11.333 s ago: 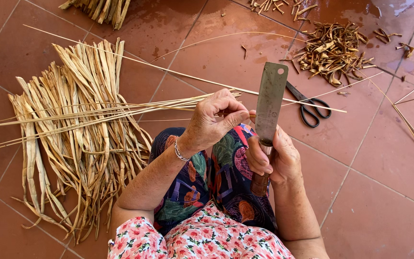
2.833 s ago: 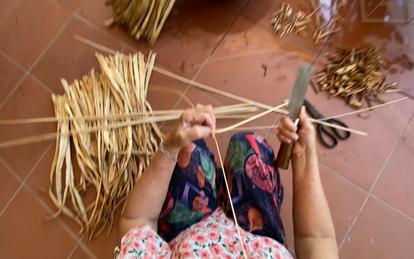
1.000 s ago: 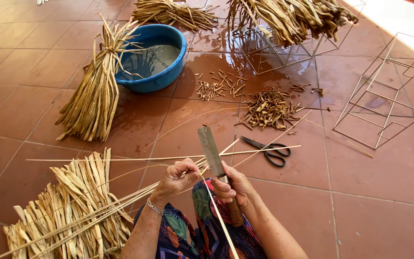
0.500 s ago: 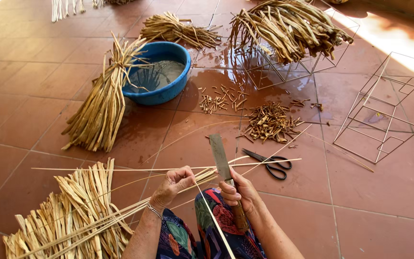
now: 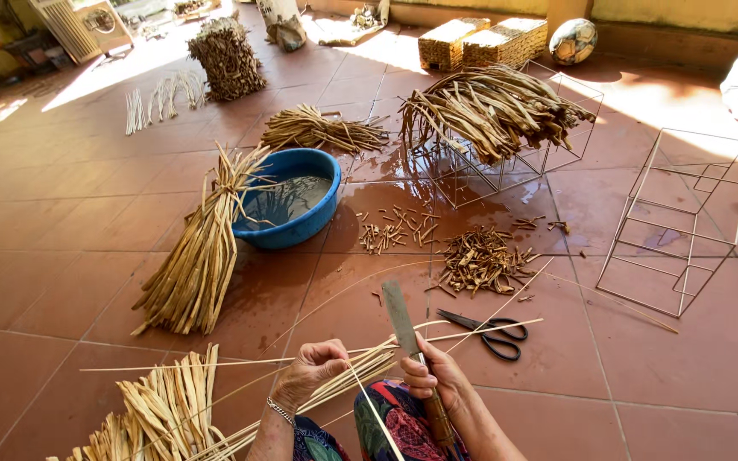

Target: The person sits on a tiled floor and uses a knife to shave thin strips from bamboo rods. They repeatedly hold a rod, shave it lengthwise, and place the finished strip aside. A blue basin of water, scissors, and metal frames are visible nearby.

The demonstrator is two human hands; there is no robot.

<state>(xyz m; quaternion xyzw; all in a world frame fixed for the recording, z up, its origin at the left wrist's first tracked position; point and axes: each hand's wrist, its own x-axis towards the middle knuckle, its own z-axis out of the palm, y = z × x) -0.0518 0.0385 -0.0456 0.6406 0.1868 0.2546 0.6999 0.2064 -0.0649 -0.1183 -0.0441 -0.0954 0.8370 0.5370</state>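
My left hand (image 5: 316, 370) pinches a bunch of thin pale reed strips (image 5: 369, 364) that run across my lap and out over the tiles to both sides. My right hand (image 5: 434, 381) grips the wooden handle of a long flat knife (image 5: 400, 313), its blade pointing up and away from me. The strips cross just beside the blade's lower part. My flowered trousers (image 5: 386, 423) show below both hands.
Black scissors (image 5: 487, 331) lie right of the knife. A pile of flat dried strips (image 5: 160, 418) is at my left. Farther off: a blue basin (image 5: 294, 227) with a leaning bundle (image 5: 196, 260), cut scraps (image 5: 477, 259), wire frames (image 5: 685, 213) and more bundles (image 5: 489, 107).
The view has tilted up from my lap to the floor ahead, bringing the basin, bundles and wire frames into sight. My hands keep the same hold on the strips and the knife.
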